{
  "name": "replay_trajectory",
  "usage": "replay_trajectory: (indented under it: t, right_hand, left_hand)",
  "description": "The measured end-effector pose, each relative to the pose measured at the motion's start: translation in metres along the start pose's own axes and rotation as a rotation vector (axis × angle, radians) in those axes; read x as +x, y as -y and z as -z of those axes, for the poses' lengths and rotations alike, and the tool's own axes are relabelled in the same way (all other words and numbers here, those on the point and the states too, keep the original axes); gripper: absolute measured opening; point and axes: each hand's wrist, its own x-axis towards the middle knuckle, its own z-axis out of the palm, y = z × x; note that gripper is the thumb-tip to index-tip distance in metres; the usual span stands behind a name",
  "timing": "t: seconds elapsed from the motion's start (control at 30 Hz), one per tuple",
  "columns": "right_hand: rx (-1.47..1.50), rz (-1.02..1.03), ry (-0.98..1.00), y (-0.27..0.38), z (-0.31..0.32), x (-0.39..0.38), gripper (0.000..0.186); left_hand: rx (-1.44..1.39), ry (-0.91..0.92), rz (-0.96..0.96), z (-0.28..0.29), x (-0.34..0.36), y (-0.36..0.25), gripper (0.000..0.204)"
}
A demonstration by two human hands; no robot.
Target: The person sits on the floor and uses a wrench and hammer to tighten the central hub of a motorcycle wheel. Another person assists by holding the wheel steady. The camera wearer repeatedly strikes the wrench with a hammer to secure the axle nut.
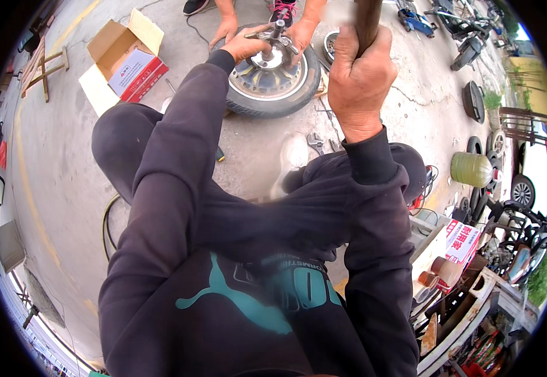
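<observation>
Right hand (363, 85) closed around a wooden handle (368, 22), left hand (246, 48) on the metal puller (276, 45)

Concrete floor (188, 41) shows between the open carton (124, 60) on the left and the tyre (267, 110); a wrench (315, 143) lies near the tyre's right near edge. A co-worker's hands (226, 29) crowd the far edge. The right hand is a full fist, raised right of the wheel; the left has its fingers curled in a narrow grip on the puller. The wheel lies on its side, hub up, with the puller at its middle, bolt pointing upward. The handle's long axis runs up and away, its far end out of view.
</observation>
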Motion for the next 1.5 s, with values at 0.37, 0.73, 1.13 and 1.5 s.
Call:
replay_trajectory:
  t: [0.37,0.73,1.13,1.5]
  right_hand:
    - [-0.185,-0.417,0.353,-0.019,0.013,-0.016,0.037]
    - [-0.386,-0.283,0.511,-0.051,0.000,-0.002,0.049]
    - [-0.388,-0.341,0.661,-0.060,0.001,0.002,0.055]
    - [-0.389,-0.346,0.687,-0.061,0.004,-0.008,0.047]
  left_hand:
    - [0.014,-0.003,0.073,0.004,-0.009,-0.015,0.065]
    - [-0.037,0.022,0.134,0.008,-0.001,-0.001,0.072]
    - [-0.012,0.048,0.108,-0.005,-0.005,-0.022,0.076]
    - [0.058,0.043,0.135,-0.004,0.009,-0.010,0.078]
